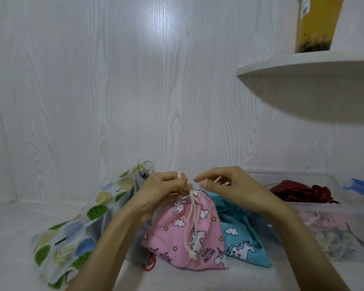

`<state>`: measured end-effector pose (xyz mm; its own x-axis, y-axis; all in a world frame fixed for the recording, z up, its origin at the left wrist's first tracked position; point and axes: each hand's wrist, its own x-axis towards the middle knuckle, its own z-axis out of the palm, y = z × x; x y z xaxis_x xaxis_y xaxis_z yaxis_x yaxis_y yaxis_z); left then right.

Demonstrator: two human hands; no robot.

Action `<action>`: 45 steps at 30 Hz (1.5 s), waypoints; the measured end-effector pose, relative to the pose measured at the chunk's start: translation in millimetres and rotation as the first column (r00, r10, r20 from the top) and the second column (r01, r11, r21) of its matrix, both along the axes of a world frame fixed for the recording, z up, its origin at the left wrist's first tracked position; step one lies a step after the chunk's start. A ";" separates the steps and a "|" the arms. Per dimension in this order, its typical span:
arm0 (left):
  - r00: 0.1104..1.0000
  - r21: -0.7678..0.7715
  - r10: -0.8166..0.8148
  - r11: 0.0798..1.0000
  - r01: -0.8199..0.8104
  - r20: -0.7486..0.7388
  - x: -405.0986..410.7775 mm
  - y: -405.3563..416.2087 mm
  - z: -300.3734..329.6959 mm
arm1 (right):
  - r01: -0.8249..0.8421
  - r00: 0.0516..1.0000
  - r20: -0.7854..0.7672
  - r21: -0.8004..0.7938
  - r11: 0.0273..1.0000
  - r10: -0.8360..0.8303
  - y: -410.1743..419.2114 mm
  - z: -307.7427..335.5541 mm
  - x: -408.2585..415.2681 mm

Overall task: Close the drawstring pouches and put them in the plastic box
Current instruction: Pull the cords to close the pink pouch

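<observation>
Both hands meet at the pink unicorn pouch neck, pouch upright btwn forearms. Left hand grips gathered top w/ cord looped over fingers; right hand pinches a cord end. Plastic box sits to the right, nearer right hand.

- A pink unicorn pouch is stood upright near the front edge of the white worktop, its neck gathered and its cream cord hung down the front.
- A blue unicorn pouch is leaned just beside it.
- A tree-print pouch is laid toward the left.
- A dark red pouch is seen inside the clear plastic box at the right; other contents are perhaps pouches too.
</observation>
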<state>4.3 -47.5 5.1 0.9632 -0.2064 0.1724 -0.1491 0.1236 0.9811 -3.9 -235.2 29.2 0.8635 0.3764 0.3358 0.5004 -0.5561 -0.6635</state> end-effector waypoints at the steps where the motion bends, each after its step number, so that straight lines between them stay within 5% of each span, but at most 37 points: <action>1: 1.000 0.014 0.004 1.000 -0.005 0.024 -1.1 -1.8 -0.1 | -0.030 0.999 -0.028 0.024 0.999 0.031 4.1 -3.7 0.9; 9: 0.977 0.009 0.139 0.990 -0.143 0.160 0.1 -3.0 -3.4 | 0.077 0.997 -0.034 0.257 0.963 -0.070 25.0 -21.5 11.0; 12: 0.899 0.051 0.318 0.936 -0.348 0.302 0.4 -1.0 -4.8 | 0.105 0.993 0.024 0.255 0.961 -0.115 32.8 -24.9 10.1; 16: 0.846 0.082 0.339 0.911 -0.405 0.411 -0.8 -1.0 -9.1 | 0.130 0.981 0.111 0.221 0.967 -0.157 34.4 -26.0 8.7; 26: 0.755 0.079 0.366 0.873 -0.480 0.543 1.6 -4.0 -12.4 | 0.068 0.960 -0.277 0.386 0.920 0.045 22.5 -23.3 14.9; 31: 0.843 0.088 0.262 0.936 -0.341 0.470 1.4 -2.4 -12.2 | 0.101 0.949 -0.310 0.457 0.884 0.052 18.8 -22.9 13.5; 36: 0.898 0.096 0.197 0.963 -0.254 0.393 2.1 0.5 -4.9 | 0.168 0.983 -0.132 0.356 0.919 -0.128 0.8 -10.5 10.5; 39: 0.894 0.107 0.230 0.951 -0.291 0.385 1.0 4.7 0.6 | 0.214 0.958 0.191 0.011 0.977 -0.212 -7.3 -3.3 7.5; 41: 0.906 0.166 0.226 0.939 -0.300 0.359 0.4 7.8 3.2 | 0.294 0.921 0.333 -0.261 0.919 -0.201 -6.2 -0.7 3.1; 45: 0.946 0.378 0.156 0.888 -0.260 0.285 -0.4 14.8 2.2 | 0.252 0.964 0.215 -0.569 0.783 -0.154 -1.4 2.7 -6.6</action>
